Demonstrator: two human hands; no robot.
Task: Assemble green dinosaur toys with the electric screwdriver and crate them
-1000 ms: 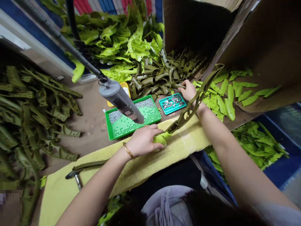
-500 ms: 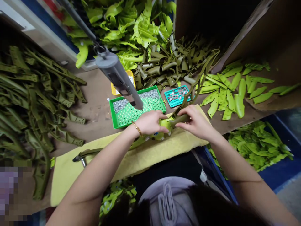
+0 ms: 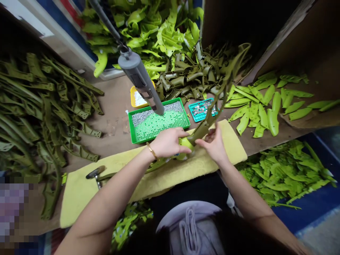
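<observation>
My left hand grips a lime-green plastic shell from above, thumb on the near side. My right hand is closed around the lower end of a long, curved olive-green plastic piece. That end meets the lime shell; the rest rises away to the upper right. Both parts are over a yellow cloth. My left forearm partly covers the assembly's left end. A shiny metal piece shows on the cloth at the left. The joint is partly hidden by my fingers.
A grey hanging screwdriver dangles over a green tray of small screws. Behind sit a yellow tray and a teal tray. Olive parts are heaped left; lime pieces lie right. A blue bin stands lower right.
The olive piece has tilted more upright, its far end swinging up. My right hand has shifted lower and turned around its base. My left hand stays on the lime shell.
</observation>
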